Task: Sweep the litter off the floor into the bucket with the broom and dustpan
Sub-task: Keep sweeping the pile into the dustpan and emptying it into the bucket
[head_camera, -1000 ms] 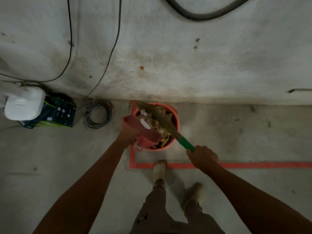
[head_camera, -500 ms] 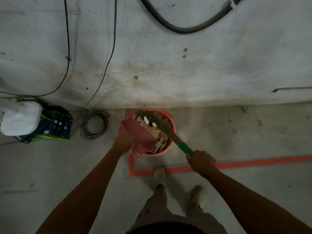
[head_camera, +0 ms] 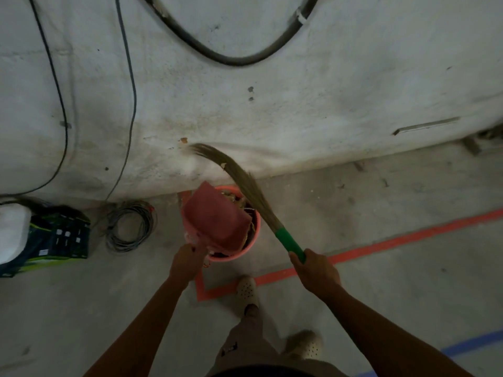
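**Dustpan tipped over the bucket, broom swung up**

Dustpan (head_camera: 215,219) is the pinkish-red plastic kind. It's tilted over the orange bucket (head_camera: 234,254) with its underside facing up at the camera, and it covers the left part of the bucket's mouth. The left hand (head_camera: 186,261) has it by the handle on the bucket's near side. The fingers (head_camera: 190,250) are curled tight, though the handle itself is mostly hidden under them.

The right hand (head_camera: 317,270) is near-right of the bucket, fingers (head_camera: 295,261) wrapped fully round the green grip of a grass broom (head_camera: 245,183). The bristles arc up over the bucket's right rim and end in front of the wall (head_camera: 326,104) behind it. I can't tell if the tip actually touches the wall.

The litter (head_camera: 236,200) is sitting inside the bucket: brownish scraps showing in the open slice to the right of the dustpan.

Other stuff:
- An orange tape line (head_camera: 381,247) on the concrete floor (head_camera: 408,281) makes a corner just in front of the bucket, with one pale shoe (head_camera: 246,288) right at it.
- A coil of cable (head_camera: 130,227) lies to the bucket's left.
- Further left there's a dark green package (head_camera: 60,240).
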A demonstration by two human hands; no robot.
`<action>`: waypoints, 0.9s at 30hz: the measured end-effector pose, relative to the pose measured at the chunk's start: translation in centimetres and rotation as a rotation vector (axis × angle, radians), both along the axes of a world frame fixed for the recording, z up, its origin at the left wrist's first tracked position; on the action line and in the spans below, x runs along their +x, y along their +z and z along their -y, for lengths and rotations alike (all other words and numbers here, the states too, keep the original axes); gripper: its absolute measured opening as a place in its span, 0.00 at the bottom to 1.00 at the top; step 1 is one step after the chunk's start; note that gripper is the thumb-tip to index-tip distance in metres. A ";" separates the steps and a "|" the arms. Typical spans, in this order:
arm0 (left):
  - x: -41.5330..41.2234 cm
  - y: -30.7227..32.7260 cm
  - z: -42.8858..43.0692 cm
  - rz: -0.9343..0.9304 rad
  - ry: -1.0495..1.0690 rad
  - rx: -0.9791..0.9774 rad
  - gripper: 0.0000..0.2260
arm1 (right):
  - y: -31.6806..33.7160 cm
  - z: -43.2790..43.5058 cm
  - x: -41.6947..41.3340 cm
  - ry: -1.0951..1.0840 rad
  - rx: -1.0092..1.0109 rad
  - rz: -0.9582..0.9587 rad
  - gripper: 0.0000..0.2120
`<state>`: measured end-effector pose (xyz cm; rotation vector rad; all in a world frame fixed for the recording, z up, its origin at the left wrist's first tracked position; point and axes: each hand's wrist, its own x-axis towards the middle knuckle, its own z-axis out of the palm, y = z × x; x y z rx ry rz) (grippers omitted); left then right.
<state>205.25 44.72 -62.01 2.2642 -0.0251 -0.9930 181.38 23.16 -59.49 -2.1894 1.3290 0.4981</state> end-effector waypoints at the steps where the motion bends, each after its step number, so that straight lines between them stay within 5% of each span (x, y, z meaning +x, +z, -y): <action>1: -0.6 0.1 0.2 -0.005 -0.009 -0.019 0.24 | 0.1 0.1 -0.9 -0.013 0.002 0.022 0.22; 10: -8.8 -0.6 2.2 0.153 -0.168 -0.050 0.19 | 2.2 0.5 -14.8 -0.160 -0.025 0.211 0.20; 12: -12.0 1.3 4.0 0.216 -0.199 -0.062 0.24 | 3.1 0.4 -18.9 -0.216 -0.028 0.249 0.20; 16: -18.8 3.2 7.9 0.173 -0.264 -0.161 0.12 | 4.2 0.1 -27.7 -0.298 -0.062 0.290 0.20; 27: -40.3 7.6 20.2 0.132 -0.623 -0.338 0.17 | 6.3 -1.0 -50.2 -0.691 -0.209 0.303 0.21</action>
